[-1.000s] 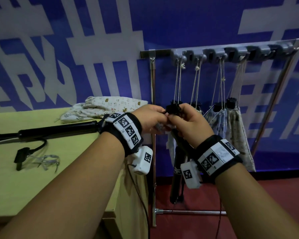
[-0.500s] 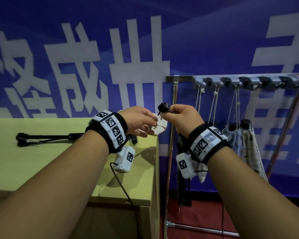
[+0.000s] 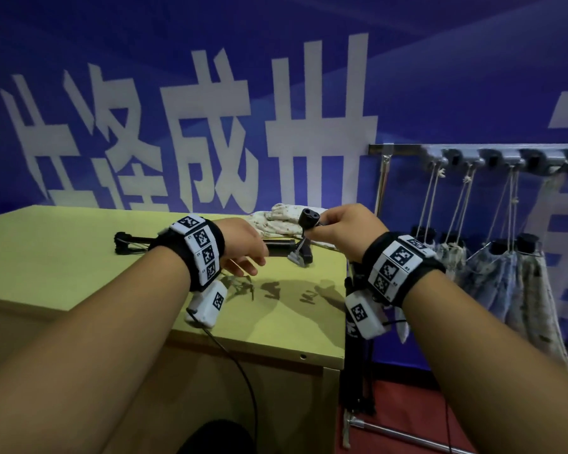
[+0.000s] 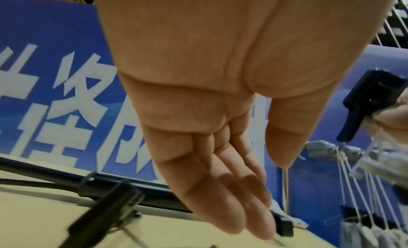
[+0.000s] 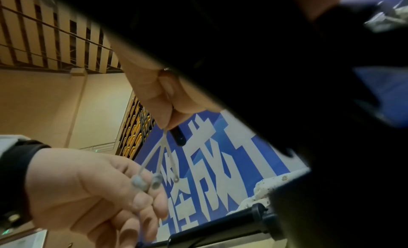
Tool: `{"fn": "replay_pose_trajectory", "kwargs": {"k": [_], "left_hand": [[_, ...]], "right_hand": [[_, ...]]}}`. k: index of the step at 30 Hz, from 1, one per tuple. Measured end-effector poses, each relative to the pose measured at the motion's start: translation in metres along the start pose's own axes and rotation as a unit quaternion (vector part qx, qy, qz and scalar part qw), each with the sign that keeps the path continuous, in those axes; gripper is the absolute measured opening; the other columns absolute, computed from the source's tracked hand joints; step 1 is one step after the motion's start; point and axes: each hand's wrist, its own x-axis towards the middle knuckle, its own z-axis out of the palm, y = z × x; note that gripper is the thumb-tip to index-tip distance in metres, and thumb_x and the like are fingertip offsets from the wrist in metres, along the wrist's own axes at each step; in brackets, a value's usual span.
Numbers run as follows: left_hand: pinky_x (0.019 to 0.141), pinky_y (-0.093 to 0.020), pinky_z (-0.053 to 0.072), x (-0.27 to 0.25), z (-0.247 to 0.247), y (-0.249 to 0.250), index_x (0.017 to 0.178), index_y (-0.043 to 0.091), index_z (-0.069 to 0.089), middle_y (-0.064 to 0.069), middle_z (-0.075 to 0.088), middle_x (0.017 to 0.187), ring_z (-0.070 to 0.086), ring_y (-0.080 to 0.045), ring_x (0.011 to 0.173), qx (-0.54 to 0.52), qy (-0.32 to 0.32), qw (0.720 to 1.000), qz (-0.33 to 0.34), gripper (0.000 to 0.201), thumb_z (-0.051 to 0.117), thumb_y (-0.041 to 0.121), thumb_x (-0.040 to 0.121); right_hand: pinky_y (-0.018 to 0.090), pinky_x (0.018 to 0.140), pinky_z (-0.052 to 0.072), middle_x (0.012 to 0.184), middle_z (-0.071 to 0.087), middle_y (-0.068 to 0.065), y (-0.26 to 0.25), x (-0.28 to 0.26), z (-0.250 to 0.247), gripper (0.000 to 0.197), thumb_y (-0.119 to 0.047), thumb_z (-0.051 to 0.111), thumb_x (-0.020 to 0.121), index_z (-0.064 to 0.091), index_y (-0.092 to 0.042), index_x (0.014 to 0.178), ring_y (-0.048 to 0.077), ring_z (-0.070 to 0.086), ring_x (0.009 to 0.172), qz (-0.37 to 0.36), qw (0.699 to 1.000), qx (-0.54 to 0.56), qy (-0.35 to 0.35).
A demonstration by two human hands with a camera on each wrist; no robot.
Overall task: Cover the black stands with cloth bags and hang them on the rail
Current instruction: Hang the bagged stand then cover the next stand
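My right hand (image 3: 336, 224) pinches a small black cord stopper (image 3: 309, 217) with pale drawstrings, held up over the table's right end. In the right wrist view the stopper (image 5: 177, 135) and its cords show below the fingertips (image 5: 165, 119). Under that wrist a black stand (image 3: 353, 362) hangs beside the table edge, with a strip of pale cloth (image 3: 402, 326) next to it. My left hand (image 3: 248, 262) hovers with relaxed fingers, holding nothing, just above another black stand (image 3: 135, 239) lying on the table. The left wrist view shows that hand (image 4: 232, 182) with straight fingers.
A pile of printed cloth bags (image 3: 276, 219) lies at the table's (image 3: 63, 263) far right. The metal rail (image 3: 404, 150) with grey hooks stands to the right, several bagged stands (image 3: 505, 283) hanging from it on cords. A blue banner fills the back.
My view has swung left toward the table. The left hand let go near the stopper and dropped left toward the stand on the table. The right hand still pinches the stopper.
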Motion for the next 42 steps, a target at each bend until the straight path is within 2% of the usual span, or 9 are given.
{"fn": "replay_pose_trajectory", "kwargs": {"k": [10,17,20,24,27,30,36,39,42], "left_hand": [[0.079,-0.037,0.059,0.007,0.0,-0.03,0.113,0.001,0.075,-0.015,0.079,0.096,0.067,-0.025,0.077,0.199,0.054,0.976,-0.061,0.021,0.069,0.008,0.094],[0.078,-0.025,0.058,0.009,0.004,-0.032,0.109,0.02,0.08,0.003,0.077,0.097,0.066,-0.013,0.08,0.283,0.061,0.957,-0.002,0.019,0.074,0.016,0.092],[0.064,-0.021,0.057,0.011,0.011,-0.032,0.094,0.025,0.082,0.011,0.075,0.083,0.067,-0.008,0.074,0.251,0.059,0.966,-0.001,0.019,0.074,0.009,0.09],[0.094,-0.031,0.059,0.014,0.022,-0.033,0.103,0.025,0.08,0.005,0.077,0.107,0.072,-0.016,0.103,0.269,0.023,0.963,0.019,0.03,0.071,0.0,0.09],[0.091,-0.024,0.052,0.018,0.029,-0.023,0.122,0.019,0.075,-0.001,0.072,0.124,0.068,-0.02,0.115,0.351,-0.005,0.936,0.024,0.03,0.069,0.007,0.095],[0.103,-0.032,0.049,0.022,0.034,-0.01,0.131,0.019,0.071,-0.003,0.064,0.138,0.063,-0.026,0.12,0.412,-0.055,0.909,-0.024,0.032,0.066,0.016,0.1],[0.093,-0.033,0.055,0.021,0.046,-0.016,0.118,0.02,0.075,-0.002,0.071,0.122,0.067,-0.025,0.112,0.496,0.003,0.868,0.019,0.023,0.065,0.026,0.098],[0.081,-0.031,0.055,0.019,0.047,-0.017,0.109,0.018,0.074,-0.003,0.073,0.109,0.069,-0.024,0.103,0.468,0.005,0.883,0.048,0.018,0.065,0.027,0.095],[0.078,-0.033,0.063,0.017,0.045,-0.014,0.096,0.027,0.074,0.002,0.077,0.089,0.075,-0.018,0.085,0.304,0.02,0.95,0.07,0.009,0.072,0.022,0.088]], "right_hand": [[0.012,0.039,0.033,0.041,0.051,-0.017,-0.003,-0.001,0.019,0.019,-0.028,0.082,0.092,0.076,-0.013,0.082,-0.003,0.045,0.036,-0.012,0.999,-0.022,-0.027],[0.019,0.046,0.033,0.042,0.051,-0.017,0.001,-0.002,0.024,0.021,-0.03,0.081,0.093,0.073,-0.021,0.077,-0.001,0.044,0.037,-0.008,0.999,-0.015,-0.033],[0.02,0.046,0.034,0.042,0.052,-0.016,0.003,-0.002,0.025,0.02,-0.031,0.081,0.092,0.073,-0.021,0.077,-0.002,0.044,0.036,-0.008,0.999,-0.015,-0.032],[0.016,0.041,0.033,0.041,0.051,-0.016,0.004,-0.001,0.025,0.02,-0.03,0.081,0.092,0.074,-0.017,0.079,-0.002,0.043,0.035,-0.01,0.999,-0.012,-0.032],[0.015,0.041,0.033,0.042,0.052,-0.017,0.006,-0.002,0.024,0.02,-0.031,0.081,0.093,0.076,-0.013,0.085,-0.002,0.044,0.035,-0.009,0.999,-0.012,-0.032],[0.016,0.042,0.033,0.042,0.053,-0.018,0.008,-0.003,0.022,0.019,-0.032,0.08,0.094,0.077,-0.013,0.089,-0.004,0.045,0.035,-0.005,0.999,-0.009,-0.035],[0.025,0.054,0.038,0.045,0.056,-0.017,0.012,-0.005,0.019,0.018,-0.031,0.08,0.093,0.078,-0.014,0.089,0.002,0.048,0.049,0.005,1.0,0.007,-0.03],[0.027,0.055,0.04,0.052,0.058,-0.011,0.016,-0.005,0.018,0.016,-0.031,0.081,0.092,0.079,-0.016,0.087,0.007,0.048,0.053,0.01,1.0,0.014,-0.025],[0.03,0.059,0.043,0.059,0.057,-0.005,0.021,-0.006,0.014,0.017,-0.032,0.081,0.091,0.078,-0.016,0.086,0.012,0.049,0.057,0.015,1.0,0.017,-0.015]]}}
